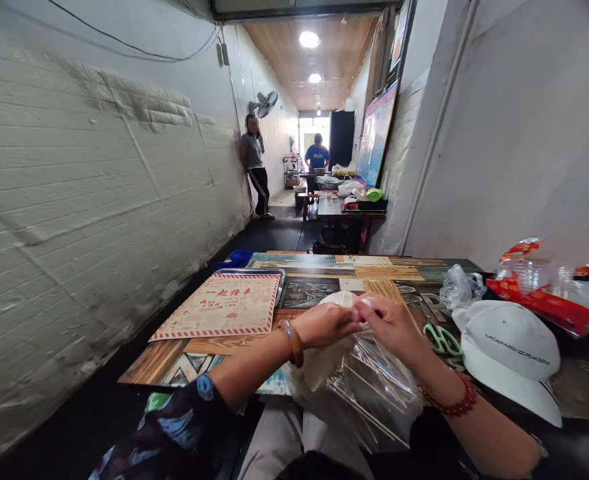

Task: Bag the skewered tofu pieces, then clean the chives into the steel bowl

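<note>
My left hand (324, 325) and my right hand (388, 328) meet fingertip to fingertip over the table's front edge, both closed in a pinch. What they pinch is too small or hidden to make out. Beneath them is a pale, whitish mass (319, 367), perhaps in a bag; its kind is unclear. Several thin wooden skewers (367, 410) lie in a clear plastic bag (399, 393) under my right hand, close to my lap. Green-handled scissors (441, 339) rest on the table just right of my right hand.
A printed paper sheet (219, 303) lies over a metal tray (280, 287) at left on the wooden table (389, 267). At right are a white cap (509, 353), a crumpled plastic bag (458, 287) and red packaging (544, 303). Two people stand farther back near another table (329, 207).
</note>
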